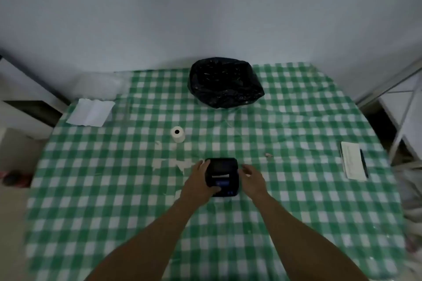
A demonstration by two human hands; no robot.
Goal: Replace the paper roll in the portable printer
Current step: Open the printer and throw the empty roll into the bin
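Printer near worktop front edge, lid shut, gripped by left hand w/ right hand loosely spread just beside; opening step, needs lid popped next, fresh paper roll standing well apart behind-left.

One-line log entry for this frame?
left hand gripping printer | right hand open beside it | paper roll upright, untouched

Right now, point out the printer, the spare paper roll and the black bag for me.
printer (pixel 222 167): head view, on its dark top cover.
paper roll (pixel 178 136): head view, on its white side wall.
black bag (pixel 225 82): head view, on its crinkled middle.
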